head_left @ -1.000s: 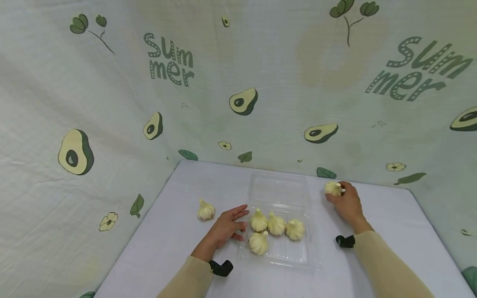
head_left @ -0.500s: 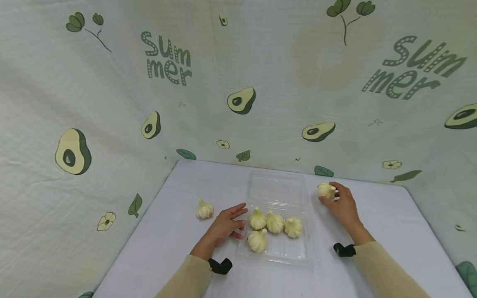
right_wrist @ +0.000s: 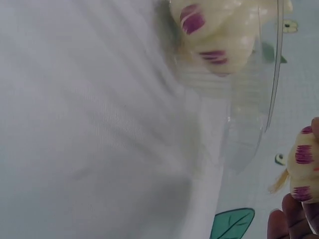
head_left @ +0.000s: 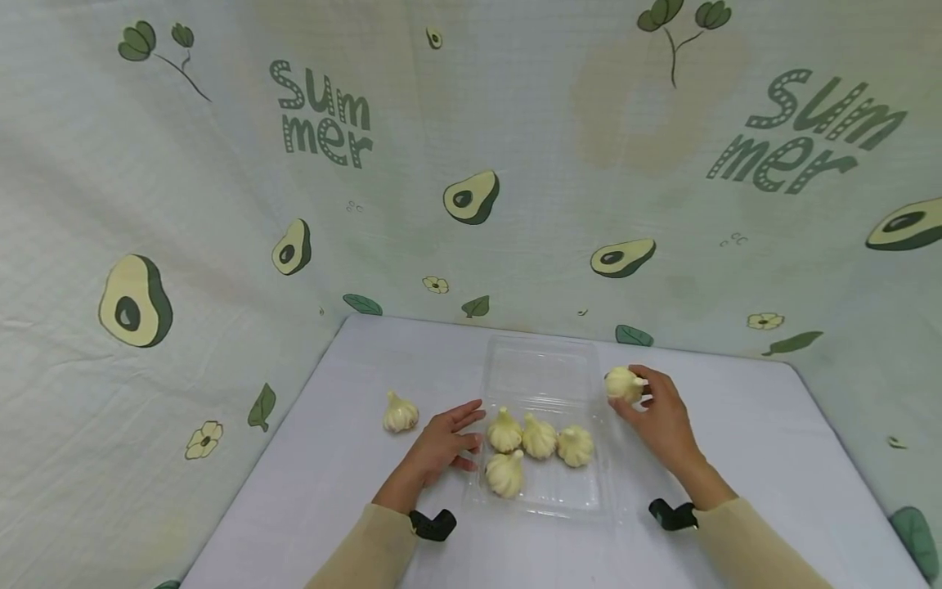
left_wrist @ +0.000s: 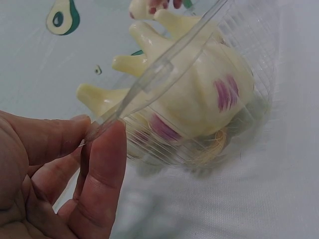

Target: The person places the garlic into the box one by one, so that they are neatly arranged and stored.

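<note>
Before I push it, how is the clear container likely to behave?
The clear container will probably flex, as its plastic looks thin. Its load may pull left, since four garlic bulbs inside leave the front right bare. Pinched by the left hand, it might pivot rather than slide.

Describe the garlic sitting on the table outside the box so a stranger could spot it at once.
On the white table, find the clear, open box. Left of it, beyond the left hand, sits a pale garlic. It stands alone: it is the only one neither in the box nor held by the right hand.
</note>
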The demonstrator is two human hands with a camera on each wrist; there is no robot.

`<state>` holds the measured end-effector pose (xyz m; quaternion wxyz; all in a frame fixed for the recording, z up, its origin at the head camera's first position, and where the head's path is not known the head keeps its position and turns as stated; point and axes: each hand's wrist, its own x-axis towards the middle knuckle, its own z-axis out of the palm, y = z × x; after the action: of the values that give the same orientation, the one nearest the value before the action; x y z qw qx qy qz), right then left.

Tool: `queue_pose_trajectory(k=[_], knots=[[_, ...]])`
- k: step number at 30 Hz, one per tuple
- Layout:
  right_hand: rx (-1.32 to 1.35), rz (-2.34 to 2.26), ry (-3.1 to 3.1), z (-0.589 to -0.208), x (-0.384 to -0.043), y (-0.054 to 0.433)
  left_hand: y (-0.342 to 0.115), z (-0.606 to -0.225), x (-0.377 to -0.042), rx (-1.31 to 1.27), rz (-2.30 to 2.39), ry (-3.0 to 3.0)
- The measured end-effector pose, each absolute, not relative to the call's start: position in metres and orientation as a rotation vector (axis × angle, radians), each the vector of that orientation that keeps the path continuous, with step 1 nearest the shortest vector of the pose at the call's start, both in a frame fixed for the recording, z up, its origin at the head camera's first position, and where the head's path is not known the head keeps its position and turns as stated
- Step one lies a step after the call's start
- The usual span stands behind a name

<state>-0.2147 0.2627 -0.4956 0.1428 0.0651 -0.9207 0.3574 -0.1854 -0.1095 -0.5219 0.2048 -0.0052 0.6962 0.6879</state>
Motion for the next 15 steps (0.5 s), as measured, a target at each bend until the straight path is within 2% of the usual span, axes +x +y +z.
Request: queue_pose_trajectory(k=[15], knots=[[0.328,0.971,-2.565,-0.479,-0.166,0.225,-0.111,-0.523,-0.186,-0.002,1.91,1.945]])
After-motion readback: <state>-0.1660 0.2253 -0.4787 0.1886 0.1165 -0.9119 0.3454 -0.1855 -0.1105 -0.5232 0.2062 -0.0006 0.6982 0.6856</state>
